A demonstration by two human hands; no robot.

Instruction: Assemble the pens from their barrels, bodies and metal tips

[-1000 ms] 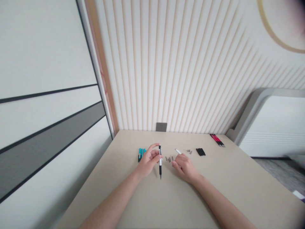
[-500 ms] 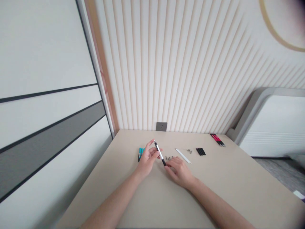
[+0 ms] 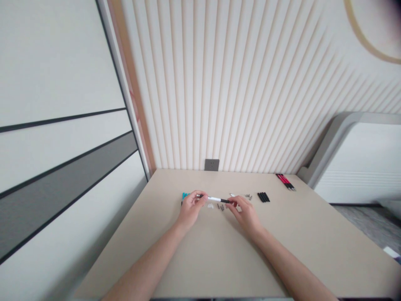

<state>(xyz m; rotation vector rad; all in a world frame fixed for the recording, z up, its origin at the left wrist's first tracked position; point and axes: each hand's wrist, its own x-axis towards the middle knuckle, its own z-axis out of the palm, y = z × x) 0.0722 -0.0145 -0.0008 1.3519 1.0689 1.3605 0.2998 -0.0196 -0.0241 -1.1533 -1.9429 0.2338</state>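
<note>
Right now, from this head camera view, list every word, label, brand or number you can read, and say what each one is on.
None can be read: the white and black pen between the left hand and right hand, the teal pens, the black pens and the red and black pens are all too small to show legible markings.

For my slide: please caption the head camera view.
Left hand and right hand hold a black-and-white pen over a beige table.

On the table [image 3: 200,259] we see some pens [image 3: 184,197] at left, small parts [image 3: 221,207] in the middle, and pen barrels [image 3: 263,197] at right. Behind the table, a wall socket [image 3: 212,164] is on the wall [image 3: 200,104].
</note>
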